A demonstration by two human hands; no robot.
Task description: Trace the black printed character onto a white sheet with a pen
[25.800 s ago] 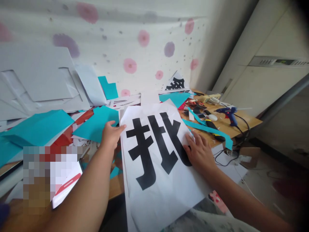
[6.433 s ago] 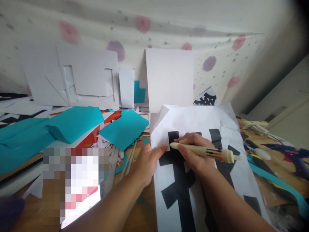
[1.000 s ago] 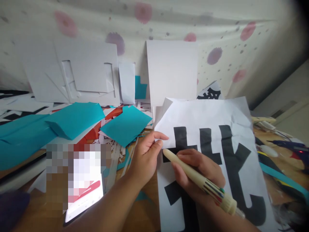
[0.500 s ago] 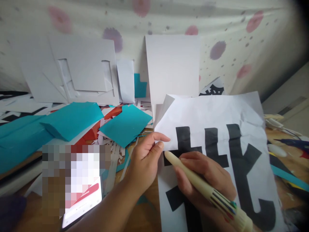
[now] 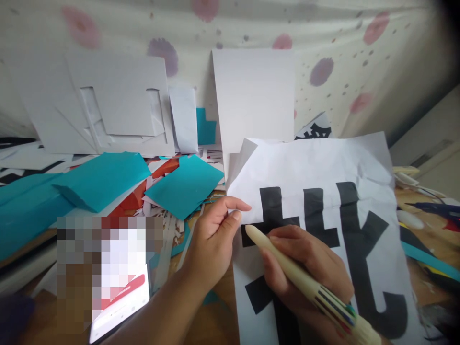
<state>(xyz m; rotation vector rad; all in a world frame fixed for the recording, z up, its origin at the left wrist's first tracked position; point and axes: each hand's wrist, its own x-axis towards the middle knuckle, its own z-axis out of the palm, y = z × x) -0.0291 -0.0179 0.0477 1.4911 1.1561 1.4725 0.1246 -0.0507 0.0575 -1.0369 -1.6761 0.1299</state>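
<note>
A white sheet of paper (image 5: pixel 309 160) printed with a large black character (image 5: pixel 273 203) stands in front of me, its upper left corner folded. My left hand (image 5: pixel 213 239) pinches the left edge of this sheet between thumb and bent forefinger. In my right hand (image 5: pixel 305 258) is a thick cream multicolour pen (image 5: pixel 291 266) with coloured sliders near its back end. The pen's tip lies over the left end of a black horizontal stroke, close to my left thumb. Whether the tip touches the paper, I cannot tell.
At the left lie a lit phone (image 5: pixel 124 306), partly blurred out, and teal sheets (image 5: pixel 104 179) among paper scraps. White boards (image 5: pixel 255 96) lean against a spotted cloth (image 5: pixel 323 28) behind. A dark blue tool (image 5: pixel 431 208) and a teal strip (image 5: pixel 427 258) lie at the right.
The whole view has shifted slightly. The pen tip has moved a little to the right along the black stroke. Both hands keep their hold.
</note>
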